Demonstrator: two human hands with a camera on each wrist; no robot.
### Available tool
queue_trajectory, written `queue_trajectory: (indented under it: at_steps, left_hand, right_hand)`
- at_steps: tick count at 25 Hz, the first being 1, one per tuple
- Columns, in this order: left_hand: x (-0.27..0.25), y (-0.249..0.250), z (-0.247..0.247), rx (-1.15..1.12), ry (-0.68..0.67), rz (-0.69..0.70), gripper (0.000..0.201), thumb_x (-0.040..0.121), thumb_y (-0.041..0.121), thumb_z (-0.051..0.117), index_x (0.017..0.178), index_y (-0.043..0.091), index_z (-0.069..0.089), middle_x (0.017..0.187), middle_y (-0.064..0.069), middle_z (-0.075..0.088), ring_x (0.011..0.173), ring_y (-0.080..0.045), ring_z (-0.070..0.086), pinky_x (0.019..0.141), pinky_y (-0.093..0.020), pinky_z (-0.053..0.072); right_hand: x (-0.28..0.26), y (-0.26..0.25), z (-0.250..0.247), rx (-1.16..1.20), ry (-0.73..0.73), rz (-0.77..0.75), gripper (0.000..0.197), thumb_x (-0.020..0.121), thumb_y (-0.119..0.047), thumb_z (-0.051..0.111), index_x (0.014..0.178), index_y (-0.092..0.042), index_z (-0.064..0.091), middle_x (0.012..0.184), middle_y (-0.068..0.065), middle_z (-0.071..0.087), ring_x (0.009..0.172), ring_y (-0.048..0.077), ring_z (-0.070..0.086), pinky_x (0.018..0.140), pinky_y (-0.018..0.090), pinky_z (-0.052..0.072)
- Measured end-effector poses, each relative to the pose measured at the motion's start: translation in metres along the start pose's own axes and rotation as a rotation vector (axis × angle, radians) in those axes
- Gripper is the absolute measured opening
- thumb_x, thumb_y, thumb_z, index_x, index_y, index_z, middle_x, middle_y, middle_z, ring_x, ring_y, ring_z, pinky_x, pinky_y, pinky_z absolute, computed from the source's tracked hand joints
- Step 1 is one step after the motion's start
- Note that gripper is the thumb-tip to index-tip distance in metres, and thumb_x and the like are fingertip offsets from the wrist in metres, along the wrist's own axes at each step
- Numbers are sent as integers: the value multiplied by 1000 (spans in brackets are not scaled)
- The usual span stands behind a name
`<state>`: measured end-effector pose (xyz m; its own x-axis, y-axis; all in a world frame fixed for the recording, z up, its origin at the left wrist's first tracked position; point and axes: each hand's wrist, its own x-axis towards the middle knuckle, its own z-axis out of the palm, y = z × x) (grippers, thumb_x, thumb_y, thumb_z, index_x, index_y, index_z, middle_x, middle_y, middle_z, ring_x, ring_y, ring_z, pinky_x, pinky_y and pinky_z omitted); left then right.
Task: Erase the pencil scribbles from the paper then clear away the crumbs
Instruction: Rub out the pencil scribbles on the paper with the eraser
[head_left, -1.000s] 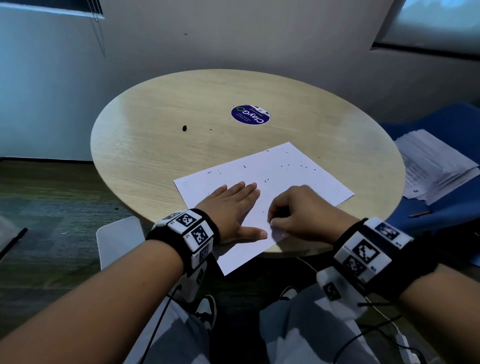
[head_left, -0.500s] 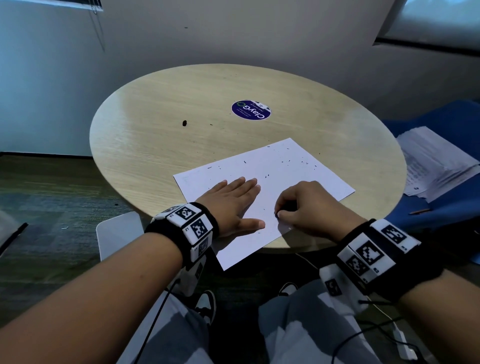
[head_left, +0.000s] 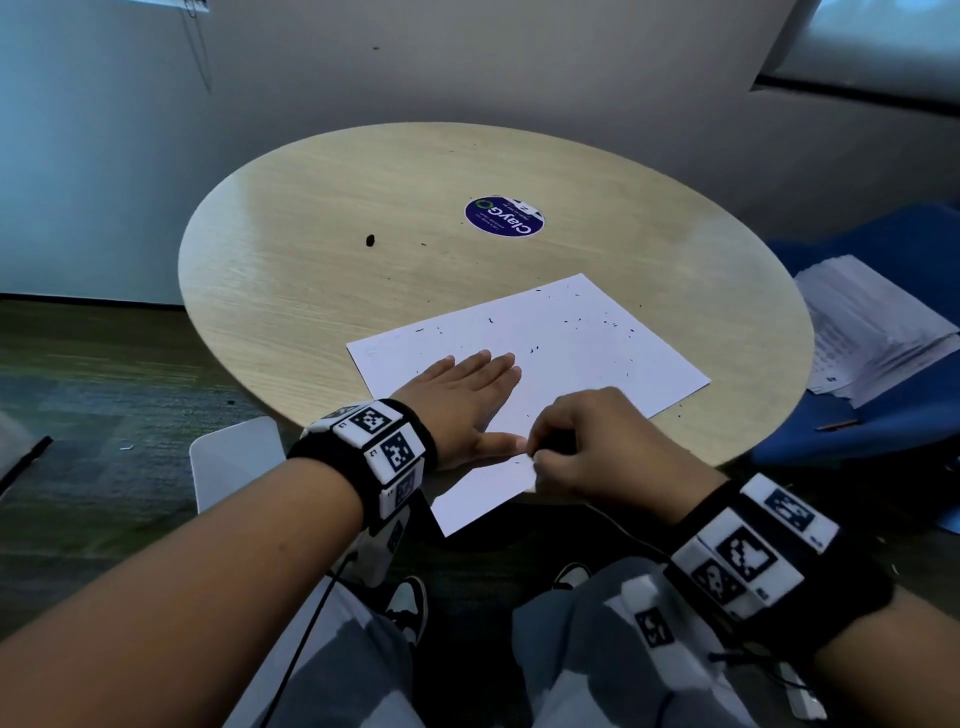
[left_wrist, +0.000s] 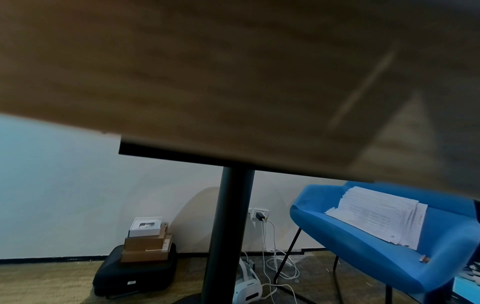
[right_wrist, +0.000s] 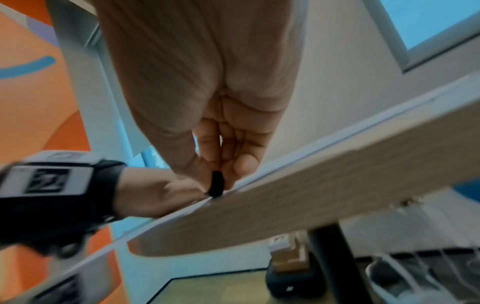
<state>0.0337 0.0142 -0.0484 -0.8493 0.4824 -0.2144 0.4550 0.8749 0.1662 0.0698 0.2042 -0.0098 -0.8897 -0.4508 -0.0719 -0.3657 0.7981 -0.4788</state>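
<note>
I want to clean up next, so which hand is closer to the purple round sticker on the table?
Left. The left hand lies flat on the paper, fingertips pointing toward the purple sticker. The right hand works lower, at the paper's near edge.

I see open bench (head_left: 311, 249) across the far and left parts, broken only by a flat round sticker (head_left: 504, 216) and one dark speck (head_left: 370, 240). My left hand (head_left: 467, 400) lies flat on the paper (head_left: 597, 358), my right hand (head_left: 602, 447) just beside it at the near edge. A blue chair (head_left: 883, 415) stacked with papers (head_left: 872, 327) crowds the right side.
</note>
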Motion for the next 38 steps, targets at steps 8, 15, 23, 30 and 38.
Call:
queue_trajectory:
  at_steps: [8,15,23,30,38]
  left_hand:
    - [1,-1,0,-6,-5,1,86,95,68,35,158,26,-5,164,10,-15,150,-8,-14,121,-33,-7]
    - [0,0,-1,-18,-4,4,87,94,68,35,158,25,-4,165,10,-13,150,-9,-13,122,-34,-6]
    - [-1,1,-1,-24,-14,3,86,94,68,35,158,26,-4,164,10,-13,150,-8,-14,122,-34,-6]
    - [5,11,-5,19,-23,2,83,97,65,33,158,24,-4,165,9,-13,150,-10,-14,122,-35,-7]
    - [11,23,1,-12,-38,47,83,96,66,32,158,25,-5,164,8,-15,150,-11,-15,122,-35,-6]
  right_hand:
    - [0,-1,1,-8,4,1,12,77,-14,64,78,-19,75,76,-7,71,75,4,61,68,19,45]
    - [6,15,-11,-10,101,109,14,77,-11,61,76,-18,74,73,-8,70,74,5,62,69,23,46]
    - [8,20,-13,2,67,113,13,76,-11,63,73,-20,73,71,-8,71,72,5,63,64,15,45]
    - [16,47,-28,56,85,236,17,76,-9,63,69,-22,71,69,-8,72,73,7,65,64,20,48]
    - [5,22,-17,15,-34,80,10,76,-15,66,76,-21,74,68,-10,70,69,1,63,62,16,47]
